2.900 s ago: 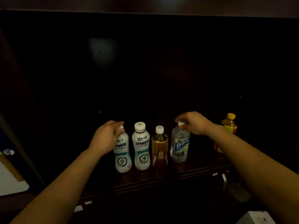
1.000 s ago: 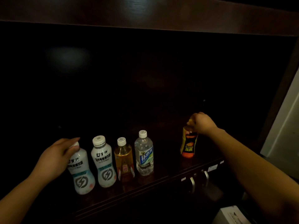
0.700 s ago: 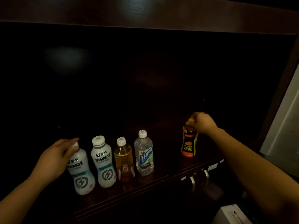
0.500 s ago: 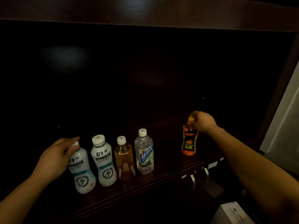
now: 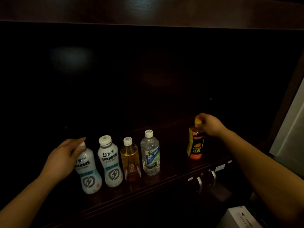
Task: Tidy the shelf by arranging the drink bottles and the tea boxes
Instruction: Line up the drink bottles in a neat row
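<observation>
Several drink bottles stand in a row on the dark wooden shelf (image 5: 164,180). My left hand (image 5: 64,155) grips the neck of the leftmost white bottle (image 5: 88,173). Beside it stand a second white bottle (image 5: 110,163), an amber tea bottle (image 5: 130,160) and a clear water bottle (image 5: 150,153). Apart to the right, my right hand (image 5: 209,125) holds the yellow cap of an orange Hi-Tiger bottle (image 5: 195,145), upright on the shelf. No tea boxes show.
The shelf's back is very dark. An upper wooden board (image 5: 148,12) runs across the top. Metal drawer handles (image 5: 206,177) sit below the shelf edge. A white box (image 5: 238,218) lies at the bottom right, and a pale wall (image 5: 291,129) stands at the right.
My right hand left the clear water bottle and took the orange bottle by its cap, turning it slightly so its label faces me. My left hand stayed on the white bottle.
</observation>
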